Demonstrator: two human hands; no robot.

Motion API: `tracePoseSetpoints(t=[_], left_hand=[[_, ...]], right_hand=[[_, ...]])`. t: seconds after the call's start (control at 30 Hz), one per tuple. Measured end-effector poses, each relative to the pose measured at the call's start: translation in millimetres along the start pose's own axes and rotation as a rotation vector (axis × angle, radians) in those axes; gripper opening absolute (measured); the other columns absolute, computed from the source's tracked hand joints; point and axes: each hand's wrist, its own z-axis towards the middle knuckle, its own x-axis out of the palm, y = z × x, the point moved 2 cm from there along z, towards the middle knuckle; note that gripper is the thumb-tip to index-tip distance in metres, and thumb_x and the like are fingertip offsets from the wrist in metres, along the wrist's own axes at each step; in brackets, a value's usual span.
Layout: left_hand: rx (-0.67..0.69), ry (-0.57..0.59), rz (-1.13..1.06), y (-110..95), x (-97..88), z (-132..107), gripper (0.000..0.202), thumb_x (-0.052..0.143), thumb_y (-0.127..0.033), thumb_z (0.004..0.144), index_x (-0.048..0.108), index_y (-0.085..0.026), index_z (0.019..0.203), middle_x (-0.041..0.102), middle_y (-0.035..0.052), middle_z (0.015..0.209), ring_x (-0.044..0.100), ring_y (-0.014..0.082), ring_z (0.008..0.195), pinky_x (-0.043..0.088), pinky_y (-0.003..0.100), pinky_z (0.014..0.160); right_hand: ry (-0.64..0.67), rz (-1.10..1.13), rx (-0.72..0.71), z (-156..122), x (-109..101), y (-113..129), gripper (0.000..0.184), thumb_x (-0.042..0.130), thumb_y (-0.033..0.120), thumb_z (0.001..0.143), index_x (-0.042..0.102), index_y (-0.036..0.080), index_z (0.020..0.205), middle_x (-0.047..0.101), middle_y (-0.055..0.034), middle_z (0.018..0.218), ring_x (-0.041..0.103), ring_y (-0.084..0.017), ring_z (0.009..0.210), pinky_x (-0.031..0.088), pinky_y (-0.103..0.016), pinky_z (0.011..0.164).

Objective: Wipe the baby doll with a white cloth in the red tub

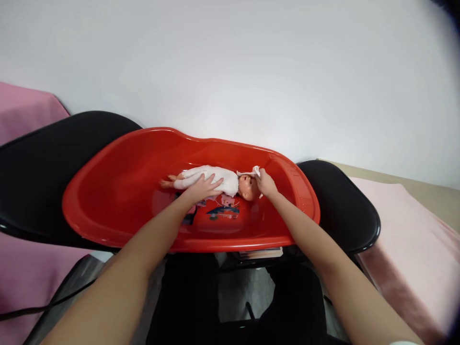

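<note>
A baby doll (247,187) in a white outfit (226,181) lies on its back inside a red baby bathtub (118,187), feet to the left and head to the right. My left hand (205,188) rests on the doll's middle with its fingers spread. At the doll's head, my right hand (265,183) pinches a small white cloth (256,170). This cloth runs along the far side of the doll's face; whether it is a bonnet or a loose piece, I cannot tell. Part of the head lies behind my right hand.
Black rounded surfaces (43,177) support the tub on the left, with another black surface (345,211) on the right. Pink cloths (28,108) hang at the left, and a paler pink cloth (406,225) covers the right side. A white wall (230,62) stands behind. Cartoon pictures (224,208) mark the tub floor.
</note>
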Motion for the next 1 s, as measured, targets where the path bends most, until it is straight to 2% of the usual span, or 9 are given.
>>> tracePoseSetpoints(t=[0.13,0.23,0.3,0.4,0.5,0.57,0.77,0.87,1.0], left_hand=[[-0.045,-0.100,0.030,-2.2,-12.5,6.3,0.045,0.056,-0.019,0.107,0.076,-0.039,0.143,0.055,0.0100,0.170,0.056,0.0424,0.148,0.048,0.066,0.111],[-0.099,-0.114,0.040,-4.7,-27.5,10.1,0.044,0.054,-0.021,0.109,0.076,-0.037,0.143,0.053,0.0108,0.171,0.057,0.0398,0.145,0.045,0.064,0.115],[-0.142,-0.115,0.021,-5.5,-35.4,12.8,0.049,0.050,-0.019,0.110,0.072,-0.035,0.151,0.053,0.0121,0.170,0.057,0.0388,0.145,0.043,0.062,0.118],[-0.188,-0.122,-0.008,-5.7,-40.8,16.6,0.058,0.042,-0.012,0.110,0.064,-0.028,0.161,0.055,0.0154,0.169,0.056,0.0380,0.146,0.041,0.059,0.120],[-0.183,-0.096,-0.025,-6.4,-41.9,20.0,0.052,0.049,-0.017,0.110,0.069,-0.030,0.156,0.050,0.0129,0.174,0.052,0.0398,0.150,0.040,0.061,0.121],[-0.197,-0.058,-0.045,-7.3,-43.4,21.8,0.047,0.059,-0.023,0.109,0.072,-0.035,0.152,0.047,0.0103,0.177,0.052,0.0405,0.150,0.039,0.061,0.122],[-0.237,0.009,-0.048,-11.3,-51.7,26.9,0.042,0.060,-0.027,0.111,0.073,-0.036,0.150,0.046,0.0076,0.177,0.048,0.0389,0.154,0.038,0.059,0.124],[-0.247,0.008,-0.018,-12.0,-54.8,29.0,0.045,0.058,-0.027,0.112,0.070,-0.039,0.153,0.043,0.0068,0.179,0.046,0.0398,0.155,0.040,0.061,0.121],[-0.244,-0.005,0.005,-13.8,-62.0,30.6,0.035,0.057,-0.025,0.112,0.080,-0.029,0.138,0.043,0.0105,0.178,0.049,0.0397,0.151,0.044,0.059,0.117]], right_hand=[[-0.251,0.065,-0.021,-8.9,-16.3,20.4,0.032,0.040,0.051,0.109,0.053,0.023,0.115,0.073,-0.0118,0.108,0.068,-0.028,0.094,0.054,-0.038,0.084],[-0.281,-0.024,-0.248,-23.0,-15.2,43.3,0.037,0.038,0.046,0.110,0.056,0.019,0.127,0.071,-0.0158,0.122,0.067,-0.031,0.109,0.054,-0.042,0.097],[-0.113,-0.223,-0.538,-35.5,1.3,59.1,0.038,0.043,0.039,0.110,0.059,0.016,0.135,0.069,-0.0196,0.131,0.065,-0.034,0.120,0.052,-0.045,0.104],[0.255,-0.593,-1.054,-53.3,46.3,72.5,0.031,0.047,0.021,0.109,0.067,0.016,0.133,0.070,-0.0202,0.137,0.064,-0.032,0.124,0.050,-0.045,0.106],[0.476,-0.785,-1.367,-53.5,95.3,72.5,0.033,0.044,0.011,0.110,0.072,0.017,0.126,0.074,-0.0165,0.130,0.067,-0.027,0.116,0.051,-0.043,0.100],[0.525,-0.807,-1.380,-41.0,123.9,71.1,0.035,0.044,0.010,0.109,0.073,0.015,0.126,0.075,-0.0170,0.129,0.069,-0.029,0.116,0.051,-0.046,0.104],[0.499,-0.602,-0.999,7.3,175.3,67.1,0.044,0.043,0.004,0.104,0.072,0.011,0.137,0.067,-0.0203,0.153,0.055,-0.039,0.151,0.032,-0.067,0.130],[0.592,-0.450,-1.014,13.0,179.5,53.2,0.047,0.042,0.002,0.102,0.074,0.013,0.135,0.067,-0.0177,0.155,0.051,-0.036,0.156,0.025,-0.066,0.134],[0.653,-0.375,-1.027,14.2,163.0,19.9,0.046,0.049,0.005,0.099,0.076,0.016,0.134,0.069,-0.0192,0.151,0.059,-0.033,0.149,0.033,-0.067,0.133]])
